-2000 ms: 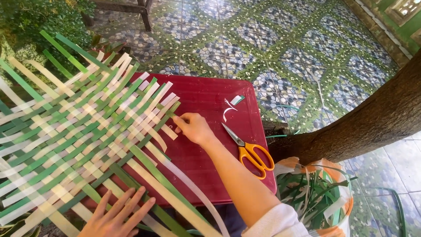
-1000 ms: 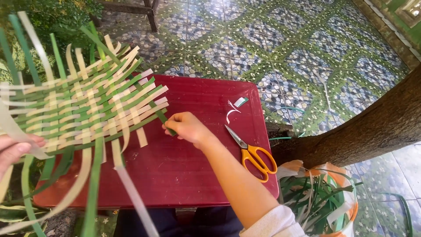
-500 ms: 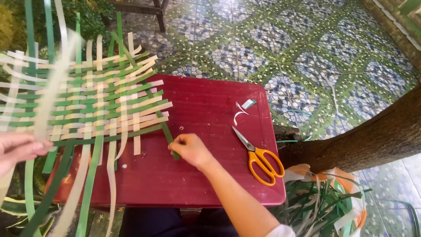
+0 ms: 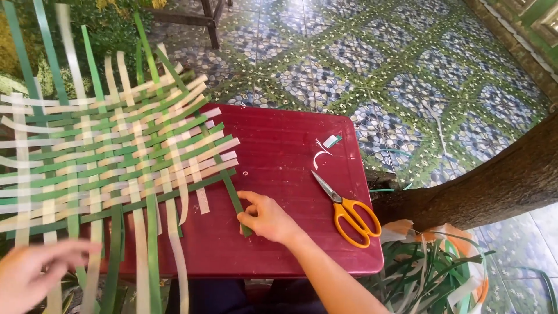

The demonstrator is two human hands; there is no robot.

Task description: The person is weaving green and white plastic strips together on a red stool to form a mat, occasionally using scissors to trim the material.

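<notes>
Mat now flatter, between hands.

Near you on the red surface: scissors with orange handles lie flat at the right side, blades shut and pointing up-left. Just above the blade tips you see small leaf scraps, one pale and curled, one green-edged. Past the surface edge, the floor is pebble mosaic in green diamond bands with small white flowers. A dark tree trunk slants across the right side. Below it sits an orange-rimmed basket holding loose green leaves. At the top left, note dark wooden furniture legs beside green plants.
</notes>
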